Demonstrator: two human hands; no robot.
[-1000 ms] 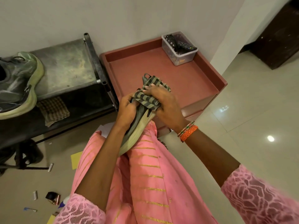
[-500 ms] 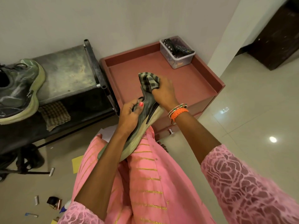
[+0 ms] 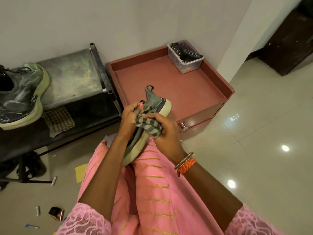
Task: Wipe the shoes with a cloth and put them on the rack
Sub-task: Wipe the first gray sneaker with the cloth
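We see left hand (image 3: 129,118) gripping shoe (image 3: 156,106) over lap, right hand (image 3: 165,131) clutching striped cloth (image 3: 147,124) against it, rack (image 3: 71,78) shelf right half bare beside second shoe (image 3: 22,94), no readable writing.

Two grey-green shoes are in view: one shoe (image 3: 156,106) held over a pink lap, the second shoe (image 3: 20,94) on top of the one metal rack (image 3: 71,77). Two cloths appear, a striped cloth (image 3: 147,126) against the held shoe and a checked cloth (image 3: 58,121) on the rack's lower shelf. Two hands show, the left hand (image 3: 128,119) and the right hand (image 3: 166,131). One red cabinet (image 3: 194,92) carries one clear plastic box (image 3: 184,58).
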